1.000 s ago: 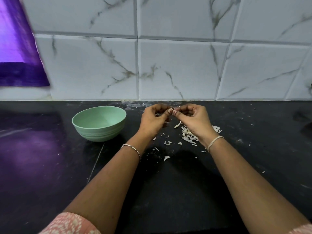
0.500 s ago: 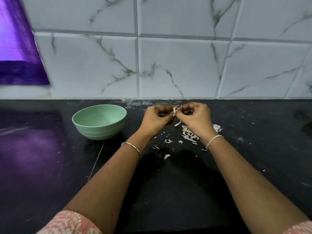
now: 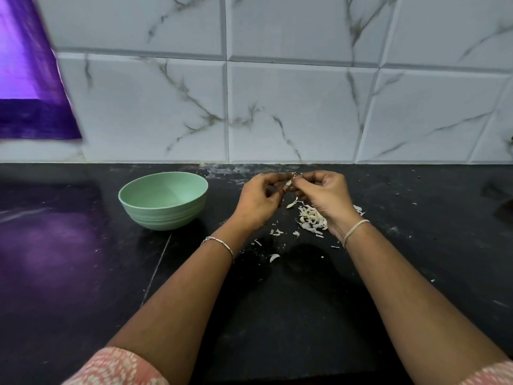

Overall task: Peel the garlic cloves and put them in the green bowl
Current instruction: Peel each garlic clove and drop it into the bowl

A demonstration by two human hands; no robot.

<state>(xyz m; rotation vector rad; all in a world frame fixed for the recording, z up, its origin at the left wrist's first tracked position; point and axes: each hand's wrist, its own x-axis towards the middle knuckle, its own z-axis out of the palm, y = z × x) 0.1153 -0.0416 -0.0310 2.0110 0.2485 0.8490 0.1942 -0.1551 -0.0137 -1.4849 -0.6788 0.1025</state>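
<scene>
Both hands meet above the black counter, close to the tiled wall. My left hand (image 3: 259,198) and my right hand (image 3: 324,195) pinch a small garlic clove (image 3: 289,183) between their fingertips; only a pale sliver of it shows. The green bowl (image 3: 163,200) stands upright to the left of my left hand, and nothing shows inside it. A heap of white garlic peels (image 3: 311,216) lies on the counter under my right hand, partly hidden by it.
Loose peel scraps (image 3: 274,257) are scattered on the black counter (image 3: 277,315) between my wrists. A marble-patterned tiled wall (image 3: 291,107) rises right behind the hands. A purple cloth (image 3: 25,87) hangs at the upper left.
The hands stay together at the clove, with the fingers shifting slightly around it. The bowl and the peel heap have not moved.
</scene>
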